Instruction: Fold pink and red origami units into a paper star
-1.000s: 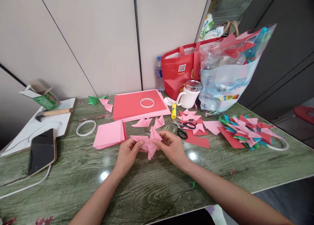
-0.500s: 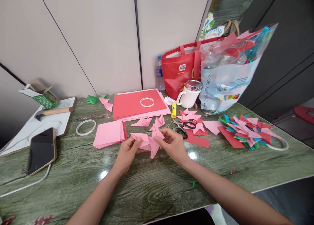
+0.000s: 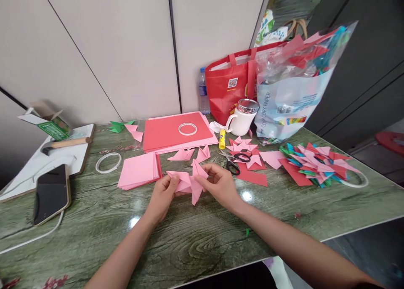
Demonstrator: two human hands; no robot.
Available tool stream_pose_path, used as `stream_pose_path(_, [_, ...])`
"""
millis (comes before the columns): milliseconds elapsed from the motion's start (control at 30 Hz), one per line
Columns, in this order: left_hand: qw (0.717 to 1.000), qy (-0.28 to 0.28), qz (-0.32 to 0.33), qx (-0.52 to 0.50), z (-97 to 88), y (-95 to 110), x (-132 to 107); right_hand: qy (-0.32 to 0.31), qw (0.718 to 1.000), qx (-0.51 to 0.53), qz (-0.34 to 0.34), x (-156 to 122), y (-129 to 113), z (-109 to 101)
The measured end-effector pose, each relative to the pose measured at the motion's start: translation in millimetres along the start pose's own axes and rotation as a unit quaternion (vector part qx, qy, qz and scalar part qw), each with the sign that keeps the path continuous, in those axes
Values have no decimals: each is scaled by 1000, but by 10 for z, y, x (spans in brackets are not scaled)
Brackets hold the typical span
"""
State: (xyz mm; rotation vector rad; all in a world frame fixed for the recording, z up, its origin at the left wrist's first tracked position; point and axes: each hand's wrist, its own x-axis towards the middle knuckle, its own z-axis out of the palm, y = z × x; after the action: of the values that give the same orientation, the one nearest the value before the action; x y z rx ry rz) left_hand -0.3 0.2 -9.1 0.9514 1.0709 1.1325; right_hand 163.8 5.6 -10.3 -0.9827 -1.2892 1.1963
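Observation:
A pink folded paper piece (image 3: 195,189) with several pointed flaps is held between my two hands, just above the table. My left hand (image 3: 162,196) pinches its left side, thumb on top. On its right side, my right hand (image 3: 221,186) grips it near the upright point, with the fingers partly hidden behind the paper. Close behind lie smaller pink folded pieces (image 3: 181,155). A stack of pink paper squares (image 3: 139,171) rests beside my left hand. Scissors (image 3: 235,160) with black handles lie beyond my right hand, against pink and red folded pieces (image 3: 242,146).
Red and pink sheets (image 3: 164,131) bear a tape roll (image 3: 187,129); another roll (image 3: 108,163) lies left. A glue stick (image 3: 222,139), white mug (image 3: 243,118), red bag (image 3: 221,83) and plastic bag (image 3: 284,99) stand behind. A phone (image 3: 52,194) and hammer (image 3: 67,143) are left.
The view has shifted slightly, so the table items sit a little further left and higher. Both hands keep their hold on the pink folded paper, which looks almost unchanged.

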Motion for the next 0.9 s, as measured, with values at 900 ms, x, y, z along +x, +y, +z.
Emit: stream_pose_path(900, [988, 10, 116, 101, -111, -72, 7, 36, 994, -43, -91, -34, -53, -25])
